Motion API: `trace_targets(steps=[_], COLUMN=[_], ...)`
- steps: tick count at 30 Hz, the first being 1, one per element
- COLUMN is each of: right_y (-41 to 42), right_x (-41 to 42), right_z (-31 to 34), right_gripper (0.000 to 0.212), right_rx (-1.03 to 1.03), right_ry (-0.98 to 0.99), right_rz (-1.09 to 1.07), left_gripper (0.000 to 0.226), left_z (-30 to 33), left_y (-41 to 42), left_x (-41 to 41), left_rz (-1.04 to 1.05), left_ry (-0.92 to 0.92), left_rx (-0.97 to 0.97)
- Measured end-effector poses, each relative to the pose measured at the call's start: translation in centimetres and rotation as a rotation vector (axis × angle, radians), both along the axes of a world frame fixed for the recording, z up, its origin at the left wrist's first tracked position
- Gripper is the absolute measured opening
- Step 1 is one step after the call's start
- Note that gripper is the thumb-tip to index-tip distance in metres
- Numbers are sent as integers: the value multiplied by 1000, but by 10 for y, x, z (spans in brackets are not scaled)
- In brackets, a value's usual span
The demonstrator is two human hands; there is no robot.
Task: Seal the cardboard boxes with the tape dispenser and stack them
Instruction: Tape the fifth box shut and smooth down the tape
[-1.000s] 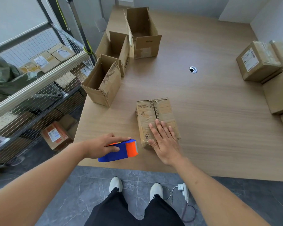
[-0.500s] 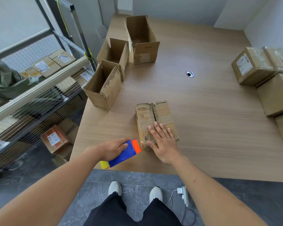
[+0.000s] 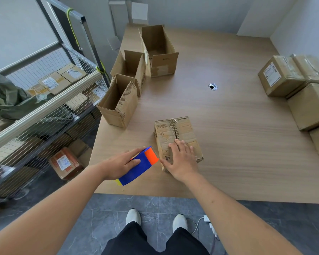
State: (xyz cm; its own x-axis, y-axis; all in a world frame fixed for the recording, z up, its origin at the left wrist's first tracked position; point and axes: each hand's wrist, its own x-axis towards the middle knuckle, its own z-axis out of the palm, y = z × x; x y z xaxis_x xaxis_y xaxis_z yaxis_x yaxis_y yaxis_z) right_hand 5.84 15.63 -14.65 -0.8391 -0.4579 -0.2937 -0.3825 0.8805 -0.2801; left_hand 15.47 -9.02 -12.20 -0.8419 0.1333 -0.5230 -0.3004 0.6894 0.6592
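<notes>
On the far left stands a metal shelf (image 3: 44,107) with wire sides. It holds some taped boxes and a green cloth (image 3: 9,100).

Next comes the wooden counter (image 3: 238,153). Three open boxes (image 3: 118,103) stand in a row near its left edge, going back toward the wall. All three have their flaps up, and the nearest one has torn, ripped edges.

The left hand (image 3: 122,163) is near the front edge of the counter. Its fingers (image 3: 134,161) are curled around the tape dispenser (image 3: 139,165) and hold it. The tape dispenser is blue with an orange front end and a bit of yellow at the back. Its orange end is just beside the near left corner of the closed box (image 3: 177,138).

There is one closed box, lying flat near the front middle of the counter. It is brown, old and wrinkled. The top flaps meet in a rough, torn line down the middle, and small printed labels show on its left half.

The right hand (image 3: 180,161) rests flat on the near end of this box. Its fingers are straight and spread out, pressing the flaps down.

Farther back there is one small round hole (image 3: 213,86) in the counter.

On the far right sit about five sealed boxes (image 3: 282,76), close together, one with a white label.
</notes>
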Motion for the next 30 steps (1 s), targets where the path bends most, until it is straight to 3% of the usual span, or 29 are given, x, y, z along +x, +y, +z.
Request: trace_targets(steps=[7, 13, 16, 20, 25, 30], right_y=[3, 29, 37, 12, -39, -57], right_x=[-8, -27, -32, -25, -4, 8], right_z=[12, 25, 29, 33, 21, 10], right_gripper=[92, 101, 79, 48, 102, 107], right_rx=[18, 126, 76, 33, 143, 180], right_ry=[-108, -26, 57, 106, 61, -8], right_rz=[96, 295, 288, 89, -198, -209], left_gripper=[55, 55, 56, 58, 63, 67], left_z=[32, 46, 49, 54, 59, 64], left_y=[-8, -9, -11, -17, -30, -40], left_x=[-22, -31, -31, -29, -24, -16], left_rz=[-47, -68, -62, -46, -31, -12], left_ry=[114, 164, 150, 133, 121, 71], left_rx=[-24, 28, 41, 50, 70, 85])
